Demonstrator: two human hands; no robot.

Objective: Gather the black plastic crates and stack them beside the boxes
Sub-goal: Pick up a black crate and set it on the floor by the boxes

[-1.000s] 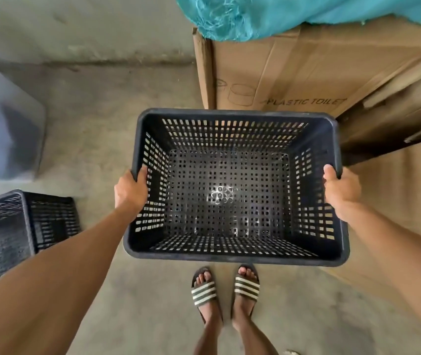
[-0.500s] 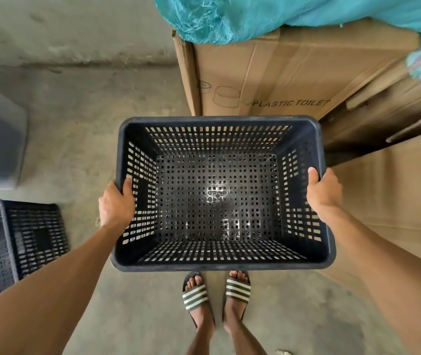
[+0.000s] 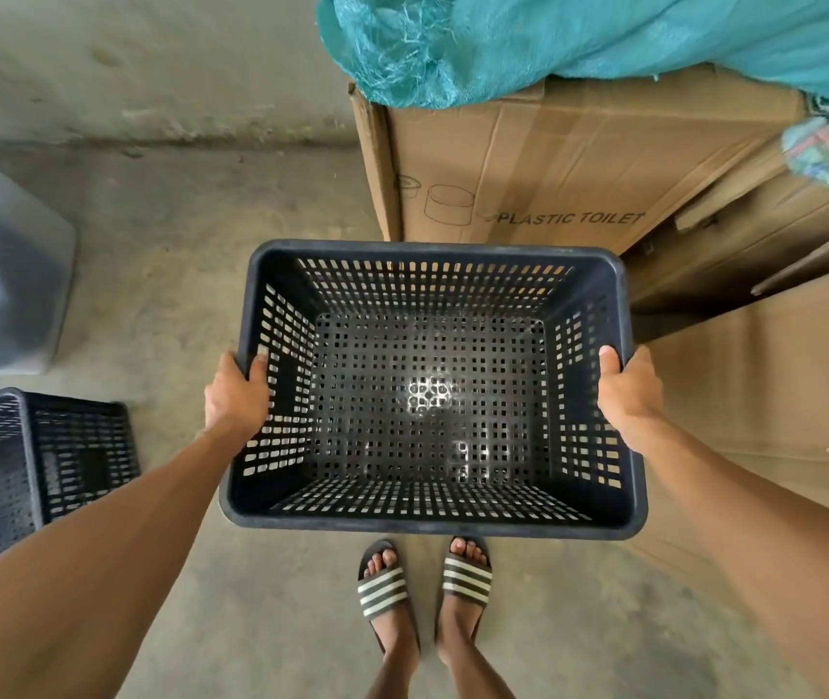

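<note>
I hold an empty black plastic crate (image 3: 432,519) with perforated walls level in front of me, above my feet. My left hand (image 3: 237,396) grips its left rim and my right hand (image 3: 629,391) grips its right rim. The crate's far edge is close to a tall cardboard box (image 3: 553,164) printed "PLASTIC TOILET". A second black crate (image 3: 24,471) stands on the concrete floor at the lower left, partly cut off by the frame edge.
Teal netting (image 3: 604,37) lies over the boxes. More cardboard (image 3: 765,375) lies flat and stacked at the right. A grey translucent bin (image 3: 4,285) stands at the left. A concrete wall (image 3: 150,58) runs along the back. My sandalled feet (image 3: 422,592) are below the crate.
The held crate has sunk lower in view over the last second. The box and the floor crate have shifted slightly as my head moved. My grip is unchanged.
</note>
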